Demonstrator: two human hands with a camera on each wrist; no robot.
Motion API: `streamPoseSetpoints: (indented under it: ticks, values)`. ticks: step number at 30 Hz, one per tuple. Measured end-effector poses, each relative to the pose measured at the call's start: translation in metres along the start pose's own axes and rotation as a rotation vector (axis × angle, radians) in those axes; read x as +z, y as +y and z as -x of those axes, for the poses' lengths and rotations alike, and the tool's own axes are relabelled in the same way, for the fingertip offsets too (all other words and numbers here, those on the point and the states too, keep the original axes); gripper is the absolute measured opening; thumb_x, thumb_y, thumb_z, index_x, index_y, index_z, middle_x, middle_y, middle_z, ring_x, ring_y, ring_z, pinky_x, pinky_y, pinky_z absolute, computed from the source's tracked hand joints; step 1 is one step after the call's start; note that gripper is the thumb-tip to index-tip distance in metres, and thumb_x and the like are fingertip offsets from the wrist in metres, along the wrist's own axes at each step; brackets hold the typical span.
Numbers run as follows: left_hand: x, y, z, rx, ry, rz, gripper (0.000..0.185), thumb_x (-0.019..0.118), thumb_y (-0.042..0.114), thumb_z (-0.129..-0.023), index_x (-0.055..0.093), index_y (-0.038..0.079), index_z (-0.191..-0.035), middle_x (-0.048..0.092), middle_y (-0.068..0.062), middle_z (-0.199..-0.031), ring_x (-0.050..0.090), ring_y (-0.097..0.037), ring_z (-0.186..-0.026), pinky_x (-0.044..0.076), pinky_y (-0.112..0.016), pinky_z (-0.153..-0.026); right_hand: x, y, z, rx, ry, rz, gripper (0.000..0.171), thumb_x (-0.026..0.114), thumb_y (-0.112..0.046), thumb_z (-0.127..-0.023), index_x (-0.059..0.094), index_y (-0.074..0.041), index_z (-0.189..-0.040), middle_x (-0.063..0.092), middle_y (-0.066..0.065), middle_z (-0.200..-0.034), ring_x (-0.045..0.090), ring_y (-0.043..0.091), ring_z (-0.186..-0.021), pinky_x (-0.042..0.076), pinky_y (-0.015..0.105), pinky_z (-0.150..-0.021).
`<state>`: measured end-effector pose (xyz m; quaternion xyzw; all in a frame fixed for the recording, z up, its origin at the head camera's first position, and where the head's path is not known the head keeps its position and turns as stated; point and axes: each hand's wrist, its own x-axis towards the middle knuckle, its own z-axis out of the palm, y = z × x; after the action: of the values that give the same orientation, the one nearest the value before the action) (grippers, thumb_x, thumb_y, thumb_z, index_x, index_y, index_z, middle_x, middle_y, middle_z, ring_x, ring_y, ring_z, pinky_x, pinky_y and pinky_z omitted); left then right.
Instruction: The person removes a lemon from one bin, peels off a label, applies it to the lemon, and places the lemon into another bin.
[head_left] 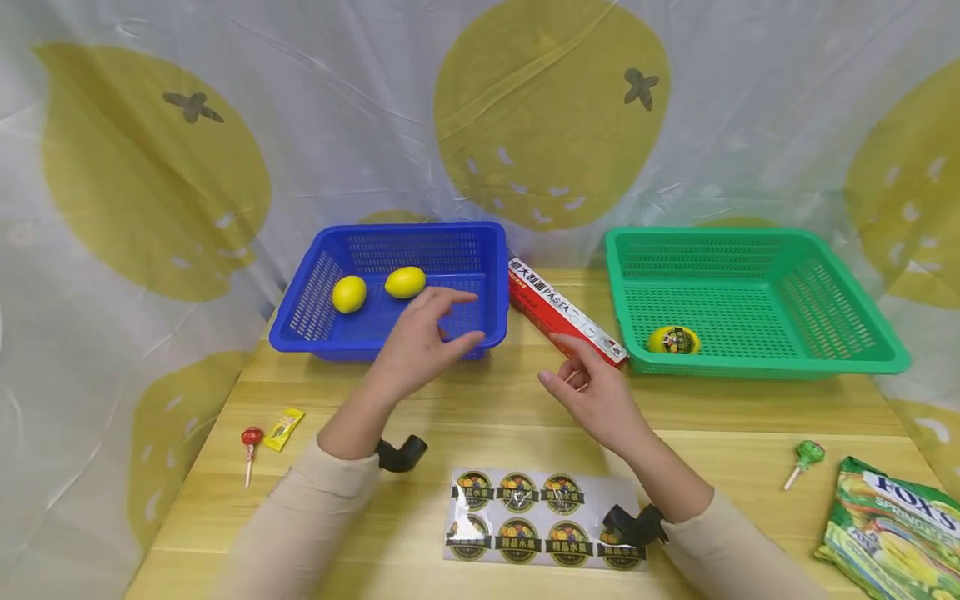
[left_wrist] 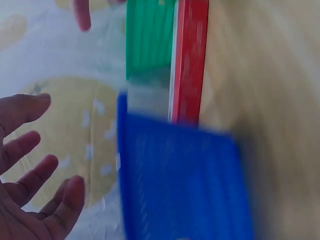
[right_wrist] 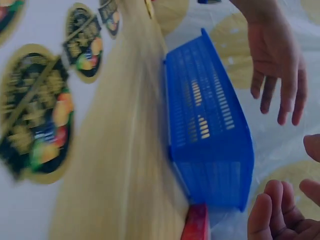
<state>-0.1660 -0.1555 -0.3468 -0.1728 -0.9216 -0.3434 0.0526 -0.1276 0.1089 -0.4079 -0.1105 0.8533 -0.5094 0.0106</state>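
left hand [head_left: 423,337] hovered empty, fingers spread, over the blue basket [head_left: 390,333]; best to reach toward twelve o'clock for a lemon [head_left: 405,282].

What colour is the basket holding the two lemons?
Blue: the basket with both lemons; clearest in the head view.

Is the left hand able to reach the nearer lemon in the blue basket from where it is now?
Probably yes. The left hand hovers open over the blue basket's front rim, holding nothing. The lemon lies just beyond its fingers, uncovered, and the basket has no lid.
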Motion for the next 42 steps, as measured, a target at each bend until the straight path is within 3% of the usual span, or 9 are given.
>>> streamPoseSetpoints:
  ticks: [6,10,14,17,21,26,30,36,42]
  values:
    - [-0.045,-0.037,-0.047,-0.107,-0.125,-0.139,0.065,0.079,0.027,-0.090,0.052,0.017,-0.148,0.046,-0.014,-0.153,0.041,-0.040,-0.143,0.036,-0.057,-0.117,0.017,-0.015,-0.034,0.013,-0.053,0.045,0.063,0.075,-0.034,-0.093,0.048,-0.025,-0.150,0.065,0.010,-0.096,0.064,0.021,-0.074,0.051,0.029,-0.062]
    - [-0.064,-0.059,-0.076,-0.152,-0.231,-0.158,0.067,0.077,0.021,-0.091,0.049,0.014,-0.151,0.039,-0.016,-0.159,0.032,-0.039,-0.150,0.029,-0.058,-0.122,0.026,-0.019,-0.058,0.009,-0.087,0.095,0.071,0.070,-0.042,-0.094,0.041,-0.025,-0.156,0.065,0.011,-0.103,0.064,0.024,-0.078,0.051,0.031,-0.061]
    - [-0.077,-0.073,-0.097,-0.239,-0.336,-0.095,0.063,0.074,0.016,-0.093,0.050,0.017,-0.151,0.031,-0.015,-0.165,0.047,-0.038,-0.138,0.042,-0.053,-0.114,0.033,-0.020,-0.079,0.015,-0.123,0.141,0.070,0.063,-0.047,-0.098,0.035,-0.026,-0.159,0.065,0.011,-0.102,0.062,0.023,-0.078,0.049,0.030,-0.062]
    - [-0.083,-0.080,-0.109,-0.319,-0.389,-0.061,0.060,0.071,0.015,-0.096,0.050,0.020,-0.151,0.027,-0.014,-0.167,0.064,-0.031,-0.101,0.057,-0.040,-0.087,0.040,-0.017,-0.090,0.019,-0.151,0.174,0.072,0.062,-0.049,-0.098,0.033,-0.027,-0.160,0.066,0.011,-0.098,0.062,0.021,-0.078,0.048,0.029,-0.065]
    - [-0.085,-0.090,-0.119,-0.372,-0.417,-0.057,0.057,0.069,0.015,-0.097,0.050,0.020,-0.150,0.030,-0.015,-0.163,0.055,-0.020,-0.068,0.050,-0.028,-0.065,0.048,-0.014,-0.094,0.048,-0.205,0.208,0.078,0.063,-0.053,-0.096,0.028,-0.029,-0.162,0.065,0.011,-0.099,0.063,0.021,-0.084,0.049,0.029,-0.069]
    - [-0.082,-0.106,-0.124,-0.416,-0.455,-0.037,0.059,0.068,0.012,-0.098,0.047,0.018,-0.153,0.032,-0.018,-0.160,0.050,-0.017,-0.064,0.050,-0.027,-0.065,0.051,-0.015,-0.093,0.085,-0.242,0.198,0.081,0.061,-0.056,-0.097,0.022,-0.032,-0.163,0.065,0.013,-0.097,0.062,0.023,-0.085,0.048,0.029,-0.065]
    - [-0.079,-0.118,-0.126,-0.429,-0.481,-0.055,0.060,0.067,0.008,-0.097,0.047,0.016,-0.153,0.030,-0.018,-0.163,0.054,-0.021,-0.074,0.055,-0.035,-0.075,0.053,-0.016,-0.093,0.090,-0.258,0.191,0.081,0.060,-0.058,-0.096,0.021,-0.034,-0.163,0.063,0.012,-0.092,0.060,0.022,-0.078,0.046,0.028,-0.061]
    - [-0.076,-0.129,-0.130,-0.433,-0.530,-0.105,0.062,0.064,0.001,-0.096,0.046,0.015,-0.154,0.020,-0.021,-0.168,0.055,-0.036,-0.114,0.055,-0.050,-0.099,0.053,-0.014,-0.092,0.099,-0.270,0.178,0.081,0.061,-0.059,-0.096,0.021,-0.036,-0.163,0.063,0.010,-0.091,0.059,0.021,-0.075,0.047,0.027,-0.059]
    - [-0.070,-0.137,-0.134,-0.479,-0.599,-0.094,0.064,0.061,-0.003,-0.096,0.042,0.013,-0.156,0.018,-0.025,-0.166,0.051,-0.041,-0.127,0.053,-0.054,-0.103,0.052,-0.013,-0.089,0.108,-0.274,0.150,0.080,0.061,-0.059,-0.096,0.021,-0.037,-0.162,0.062,0.010,-0.090,0.059,0.021,-0.074,0.048,0.027,-0.058]
